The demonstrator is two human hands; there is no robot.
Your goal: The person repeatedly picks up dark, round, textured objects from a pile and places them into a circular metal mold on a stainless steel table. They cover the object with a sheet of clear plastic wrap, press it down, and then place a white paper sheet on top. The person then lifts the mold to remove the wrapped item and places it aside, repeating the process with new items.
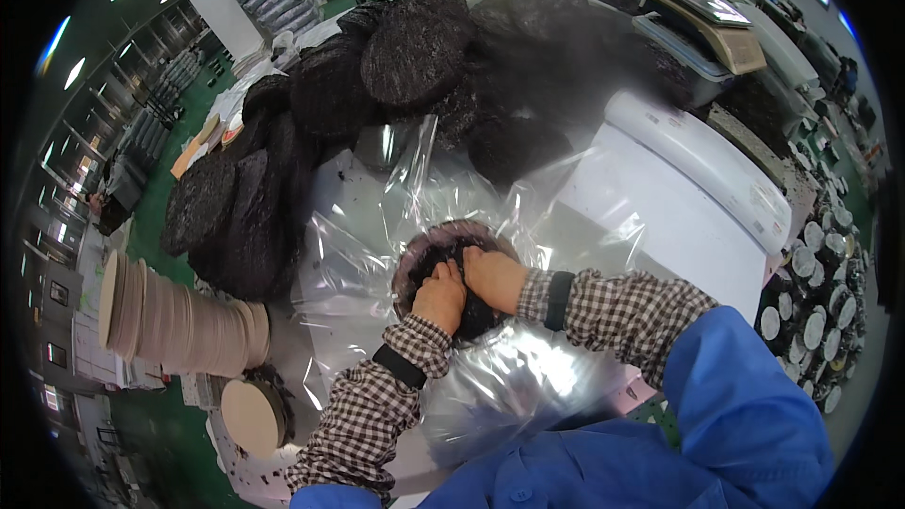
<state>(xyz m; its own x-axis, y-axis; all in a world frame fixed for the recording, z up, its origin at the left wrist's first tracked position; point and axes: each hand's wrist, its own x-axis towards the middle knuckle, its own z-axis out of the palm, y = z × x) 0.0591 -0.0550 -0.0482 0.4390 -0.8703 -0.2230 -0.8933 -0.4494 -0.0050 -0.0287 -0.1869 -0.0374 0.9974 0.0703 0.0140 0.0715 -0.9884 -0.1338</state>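
In the middle of the table, a round bowl-like mould (405, 273) is lined with clear plastic film (344, 259) that spreads wide around it. Dark, loose-looking material (481, 318) fills the mould. My left hand (440, 297) is down in it with fingers curled into the dark material. Close beside it, almost touching, my right hand (493, 280) presses into the same mass with bent fingers. The fingertips of both are buried from sight. Checked sleeves with black bands cover both my forearms.
Piled dark round cakes (415, 47) rise behind and left of the film. A stack of beige round discs (179, 316) lies at the left, with another beige disc stack (252, 418) nearer. At right sits a white roll of sheeting (698, 165); farther right are many silvery-topped round pieces (814, 297).
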